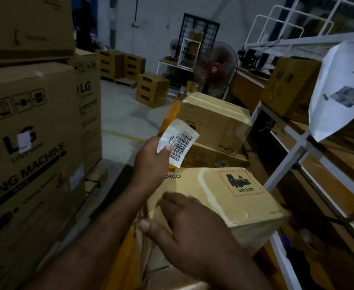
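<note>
A glossy white barcode label (oblong, curled at its top edge) is pinched between thumb and fingers of the left hand, printed face to the camera, long axis tilting up and rightward. Just below, the right hand rests flat, fingers relaxed, on a taped matt cardboard box.

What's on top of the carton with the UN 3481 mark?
The right hand lies on the carton at its left. Its UN 3481 mark shows farther back. What the hand covers cannot be seen. The left hand holds the barcode label clear of it.
</note>
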The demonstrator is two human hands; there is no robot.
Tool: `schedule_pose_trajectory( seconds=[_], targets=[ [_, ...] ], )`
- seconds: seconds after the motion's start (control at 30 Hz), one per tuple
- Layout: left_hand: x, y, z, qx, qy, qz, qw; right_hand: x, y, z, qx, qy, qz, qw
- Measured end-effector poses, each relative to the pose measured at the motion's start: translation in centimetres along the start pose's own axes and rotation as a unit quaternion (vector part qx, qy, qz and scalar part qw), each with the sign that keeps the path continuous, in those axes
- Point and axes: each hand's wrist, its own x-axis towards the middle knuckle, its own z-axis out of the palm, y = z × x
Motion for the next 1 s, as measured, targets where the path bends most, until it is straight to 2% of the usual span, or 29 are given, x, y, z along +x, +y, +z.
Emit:
schedule_pose_trajectory(
  seconds=[0.13,0.23,0.3,0.47,0.6,0.7,0.8,0.9,1.0],
  targets=[
    [0.5,0.3,-0.9,-0.008,-0.010,0.008,1.000,3.7,-0.1,0.2,0.032,-0.006,-0.012,0.999],
    [1.3,0.1,-1.6,-0.025,0.001,-0.014,1.000,3.4,0.4,0.4,0.016,0.058,-0.043,0.997],
    [0.7,0.4,-1.5,0.014,-0.003,0.003,1.000,1.7,0.7,0.5,0.013,0.083,-0.055,0.995],
    [-0.3,0.2,-0.5,0.080,-0.031,0.047,0.995,-0.8,1.7,0.7,0.047,0.060,-0.042,0.996],
    [-0.3,0.2,-0.8,0.064,-0.029,0.046,0.996,2.9,0.6,0.7,0.045,0.107,-0.031,0.993],
    [0.2,0.3,-1.4,0.052,-0.005,0.042,0.998,4.7,0.4,0.6,0.042,0.106,-0.028,0.993],
    [0.0,0.6,-1.2,0.057,-0.003,0.051,0.997,2.9,0.9,0.8,0.013,0.112,-0.049,0.992],
    [-1.0,1.0,-0.6,0.079,-0.011,0.078,0.994,0.4,2.2,0.3,0.022,0.093,-0.051,0.994],
    [-1.2,1.1,-0.6,0.053,0.017,0.068,0.996,-0.9,4.3,-1.2,0.047,0.084,-0.028,0.995]
  ],
)
